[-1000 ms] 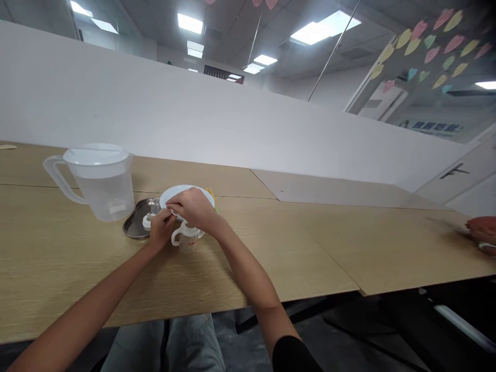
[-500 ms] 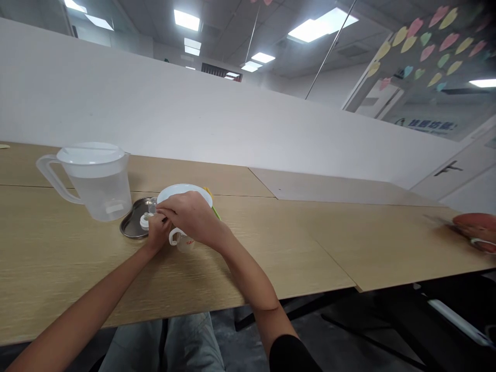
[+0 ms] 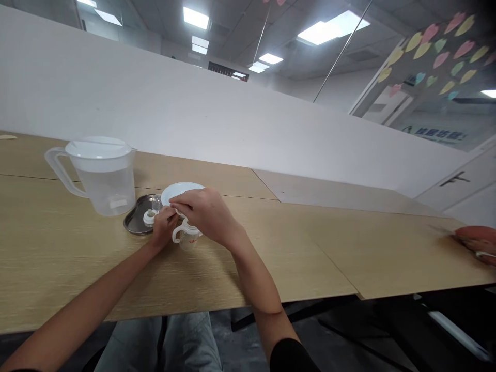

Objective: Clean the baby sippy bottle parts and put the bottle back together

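A small clear baby bottle [image 3: 188, 241] with white side handles and red print stands upright on the table, just below my hands. My left hand [image 3: 164, 226] is closed, left of the bottle, with its fingertips close to those of my right hand. Arched over the bottle, my right hand [image 3: 211, 213] has thumb and fingers pinched together near a small white edge. What either hand grips is mostly hidden by the fingers. Beside my left hand, a white bottle collar [image 3: 149, 218] and a clear cap [image 3: 156, 202] sit in a kidney-shaped metal tray [image 3: 134, 226].
A lidded clear pitcher [image 3: 106, 188] of water stands at the left behind the tray. Behind my hands lies a white plate [image 3: 176, 189], partly covered. A reddish object [image 3: 475, 240] rests at the table's far right. A white wall [image 3: 232, 124] borders the back.
My right hand has shifted slightly right, uncovering more of the bottle's top and handles. A small white edge now shows under its fingers. The whole view has also moved a little.
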`<state>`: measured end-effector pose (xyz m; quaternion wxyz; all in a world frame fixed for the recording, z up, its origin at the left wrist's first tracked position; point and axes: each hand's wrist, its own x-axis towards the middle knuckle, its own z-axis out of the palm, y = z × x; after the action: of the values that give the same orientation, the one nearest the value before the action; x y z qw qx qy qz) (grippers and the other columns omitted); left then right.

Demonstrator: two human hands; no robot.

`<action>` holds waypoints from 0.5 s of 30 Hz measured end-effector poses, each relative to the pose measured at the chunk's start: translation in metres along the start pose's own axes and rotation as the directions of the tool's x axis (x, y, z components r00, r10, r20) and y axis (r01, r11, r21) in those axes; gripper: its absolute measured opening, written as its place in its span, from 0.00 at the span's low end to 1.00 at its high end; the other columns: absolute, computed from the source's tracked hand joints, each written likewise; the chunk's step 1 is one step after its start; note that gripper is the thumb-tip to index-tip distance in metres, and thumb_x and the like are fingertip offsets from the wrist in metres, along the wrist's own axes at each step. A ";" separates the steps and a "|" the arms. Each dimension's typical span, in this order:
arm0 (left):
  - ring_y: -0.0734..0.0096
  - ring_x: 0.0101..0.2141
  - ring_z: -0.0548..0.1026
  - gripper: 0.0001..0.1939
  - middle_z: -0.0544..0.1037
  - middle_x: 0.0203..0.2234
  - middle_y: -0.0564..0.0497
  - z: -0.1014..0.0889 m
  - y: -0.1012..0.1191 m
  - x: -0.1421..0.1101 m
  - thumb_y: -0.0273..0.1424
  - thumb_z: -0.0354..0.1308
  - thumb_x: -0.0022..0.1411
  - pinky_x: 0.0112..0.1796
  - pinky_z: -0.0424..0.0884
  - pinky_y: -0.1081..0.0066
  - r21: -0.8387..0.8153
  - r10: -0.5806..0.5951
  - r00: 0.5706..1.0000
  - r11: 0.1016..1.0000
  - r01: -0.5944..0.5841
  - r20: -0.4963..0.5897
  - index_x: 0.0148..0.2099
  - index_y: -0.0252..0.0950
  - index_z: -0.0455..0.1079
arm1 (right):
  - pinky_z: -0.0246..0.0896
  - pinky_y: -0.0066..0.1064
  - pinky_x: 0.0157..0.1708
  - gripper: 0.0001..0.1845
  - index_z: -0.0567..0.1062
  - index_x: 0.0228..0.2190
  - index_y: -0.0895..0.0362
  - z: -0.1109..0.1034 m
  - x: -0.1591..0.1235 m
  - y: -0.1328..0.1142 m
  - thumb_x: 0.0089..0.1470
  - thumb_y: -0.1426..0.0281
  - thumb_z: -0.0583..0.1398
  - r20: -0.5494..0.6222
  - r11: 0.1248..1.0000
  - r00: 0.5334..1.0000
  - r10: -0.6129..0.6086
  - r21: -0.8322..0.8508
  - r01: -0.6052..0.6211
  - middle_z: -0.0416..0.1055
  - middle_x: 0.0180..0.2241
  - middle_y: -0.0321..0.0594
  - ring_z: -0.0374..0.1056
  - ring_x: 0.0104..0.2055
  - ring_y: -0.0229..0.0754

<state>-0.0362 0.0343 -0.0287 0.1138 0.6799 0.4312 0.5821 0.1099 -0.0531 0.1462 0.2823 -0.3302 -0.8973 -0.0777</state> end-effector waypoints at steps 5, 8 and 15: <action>0.65 0.29 0.69 0.15 0.67 0.18 0.52 -0.002 0.005 0.001 0.39 0.53 0.60 0.33 0.66 0.65 -0.026 0.000 0.999 1.000 0.001 0.036 0.23 0.39 0.63 | 0.53 0.28 0.32 0.12 0.81 0.31 0.56 -0.005 0.001 -0.003 0.61 0.76 0.57 0.007 0.998 0.999 0.035 0.051 -0.035 0.78 0.29 0.37 0.67 0.30 0.35; 0.64 0.30 0.71 0.15 0.69 0.19 0.51 -0.002 0.007 0.000 0.39 0.53 0.60 0.34 0.67 0.65 -0.032 -0.009 0.999 0.999 0.011 0.052 0.24 0.38 0.65 | 0.55 0.27 0.33 0.12 0.81 0.32 0.55 -0.009 -0.002 -0.006 0.62 0.75 0.57 -0.025 0.994 0.998 0.049 0.096 -0.047 0.78 0.29 0.37 0.69 0.31 0.35; 0.64 0.34 0.72 0.13 0.77 0.28 0.48 -0.003 0.005 -0.002 0.38 0.52 0.62 0.37 0.67 0.67 -0.038 -0.034 0.995 0.999 0.038 0.097 0.30 0.36 0.71 | 0.64 0.27 0.35 0.11 0.83 0.37 0.52 -0.033 -0.017 -0.013 0.63 0.69 0.58 -0.234 0.966 0.961 0.146 0.243 -0.087 0.80 0.34 0.36 0.73 0.34 0.37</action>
<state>-0.0367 0.0289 -0.0256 0.1583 0.6968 0.4256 0.5552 0.1273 -0.0828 0.1646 0.4334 -0.3353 -0.8365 0.0028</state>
